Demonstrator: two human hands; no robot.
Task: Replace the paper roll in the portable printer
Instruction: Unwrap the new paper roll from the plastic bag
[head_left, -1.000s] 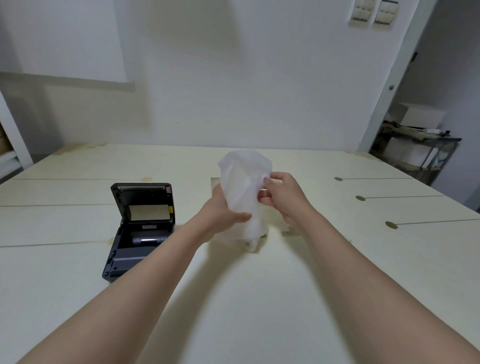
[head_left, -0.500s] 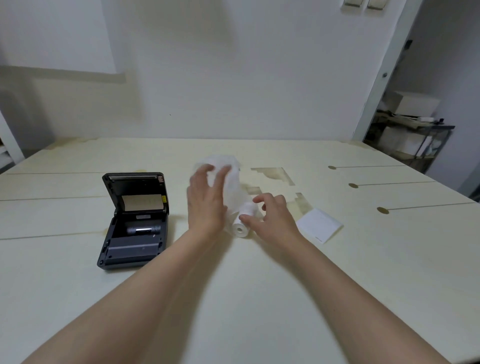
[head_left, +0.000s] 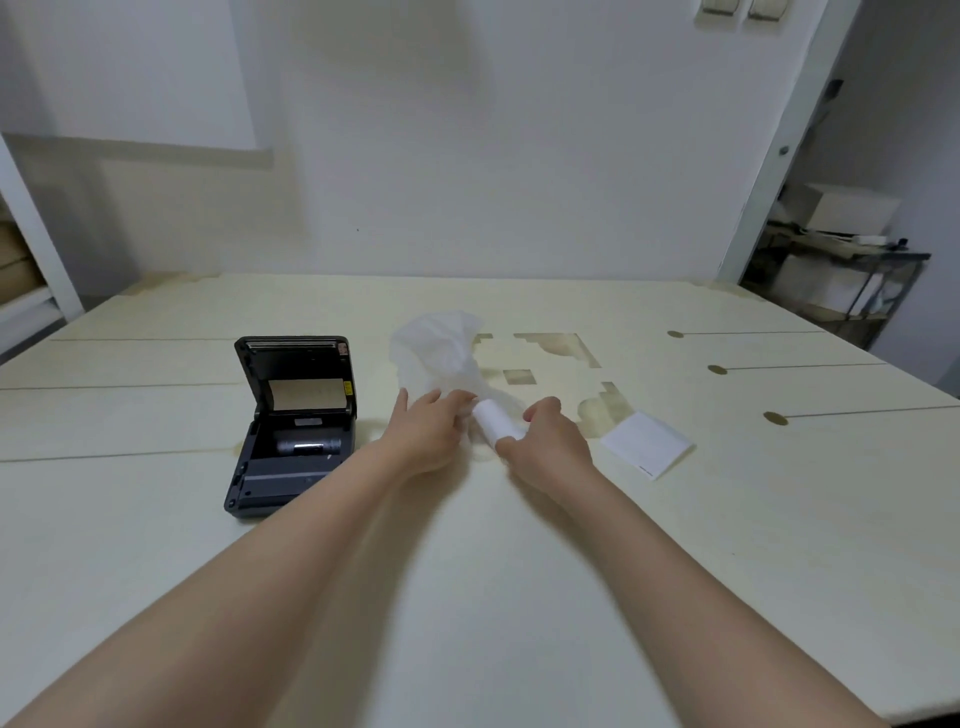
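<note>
A white paper roll (head_left: 493, 423) lies on the table, half out of a thin translucent plastic bag (head_left: 439, 351). My right hand (head_left: 545, 447) grips the roll between thumb and fingers. My left hand (head_left: 428, 428) presses down on the bag's lower end just left of the roll, fingers fairly straight. The dark portable printer (head_left: 291, 431) stands to the left with its lid tilted open; a dark roller shows inside its bay and a tan label on the lid's inner face.
A small white paper sheet (head_left: 647, 441) lies to the right of my right hand. The pale table (head_left: 467, 597) has brown patches behind the bag. A shelf with boxes (head_left: 841, 254) stands at the far right.
The bag, first held up in both hands, has come down onto the table. The roll has slid further out of it, and my right hand has closed around the roll.
</note>
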